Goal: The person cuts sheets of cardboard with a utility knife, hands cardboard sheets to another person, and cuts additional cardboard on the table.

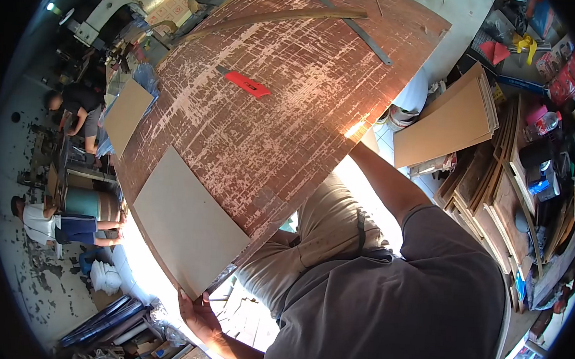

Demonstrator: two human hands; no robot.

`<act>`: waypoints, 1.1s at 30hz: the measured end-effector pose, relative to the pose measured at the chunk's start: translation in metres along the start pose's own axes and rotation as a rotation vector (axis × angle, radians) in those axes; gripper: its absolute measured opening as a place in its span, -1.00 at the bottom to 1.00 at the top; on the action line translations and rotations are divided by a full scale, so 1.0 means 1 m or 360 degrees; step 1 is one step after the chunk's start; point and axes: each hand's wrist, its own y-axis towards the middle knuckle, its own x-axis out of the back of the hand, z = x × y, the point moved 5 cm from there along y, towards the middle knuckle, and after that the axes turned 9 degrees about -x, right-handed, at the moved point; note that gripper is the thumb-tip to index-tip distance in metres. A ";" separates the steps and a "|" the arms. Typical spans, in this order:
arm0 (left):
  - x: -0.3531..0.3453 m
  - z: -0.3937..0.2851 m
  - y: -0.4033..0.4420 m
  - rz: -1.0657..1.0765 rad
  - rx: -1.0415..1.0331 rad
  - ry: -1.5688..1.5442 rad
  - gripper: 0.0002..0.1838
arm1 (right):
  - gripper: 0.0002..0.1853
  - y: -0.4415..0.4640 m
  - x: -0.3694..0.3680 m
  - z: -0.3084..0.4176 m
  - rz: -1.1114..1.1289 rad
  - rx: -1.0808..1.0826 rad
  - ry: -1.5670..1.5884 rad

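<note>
A grey cardboard sheet [188,220] lies flat on the near left end of the worn brown tabletop [291,102], one corner at the table's edge. At that corner is my left hand [199,316], its fingers and thumb closed on the sheet. My right forearm reaches to the table's edge, and the hand itself is hidden there. A red utility knife [247,84] rests on the middle of the tabletop, away from both hands. Toward the far side lie a metal ruler [354,27] and a long wooden strip [276,18].
Brown cardboard sheets [446,123] stand right of the table, by a stack of boards [494,197]. Another brown sheet [128,116] is at the table's left side. Two other people are at the far left, one in a white shirt [38,223], one in dark clothes [83,100].
</note>
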 end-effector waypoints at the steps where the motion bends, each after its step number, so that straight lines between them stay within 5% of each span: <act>1: 0.003 0.001 0.001 -0.0004 0.0006 0.0015 -0.40 | -0.48 0.001 0.003 -0.001 0.0022 0.0018 -0.0030; 33: 0.002 0.006 0.003 -0.0078 0.0037 -0.0058 -0.38 | -0.49 -0.004 0.062 0.021 0.0201 0.0471 -0.0525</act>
